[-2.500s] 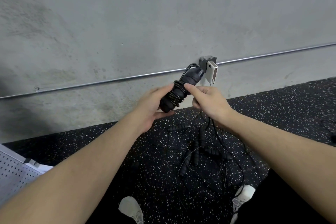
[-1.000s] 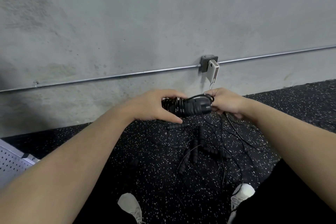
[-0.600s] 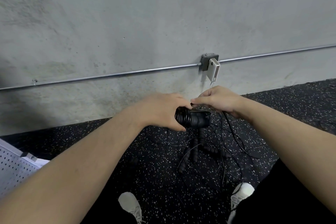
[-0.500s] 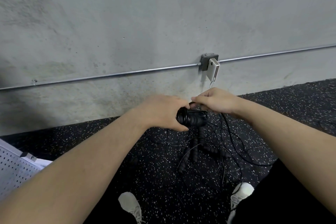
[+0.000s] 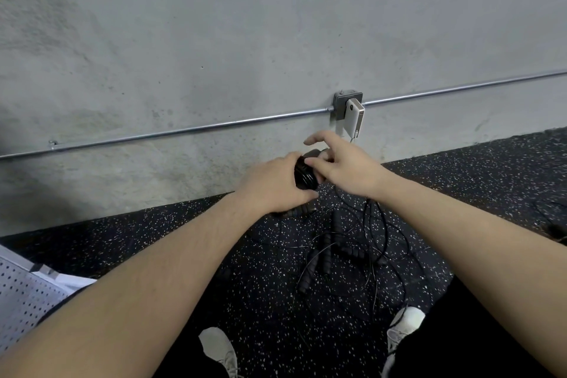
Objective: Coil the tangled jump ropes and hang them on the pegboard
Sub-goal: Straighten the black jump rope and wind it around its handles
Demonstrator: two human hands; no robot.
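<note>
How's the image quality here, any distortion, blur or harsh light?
Head view: wide-angle bowing curves the conduit pipe and enlarges the forearms; flat, soft light, no glare; right hand fingertips slightly smeared over the coiled rope; left hand sharp.

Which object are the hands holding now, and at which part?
The left hand grips the coiled jump rope bundle around its left end. The right hand touches its top; its fingers are spread, so a grip cannot be told.
</note>
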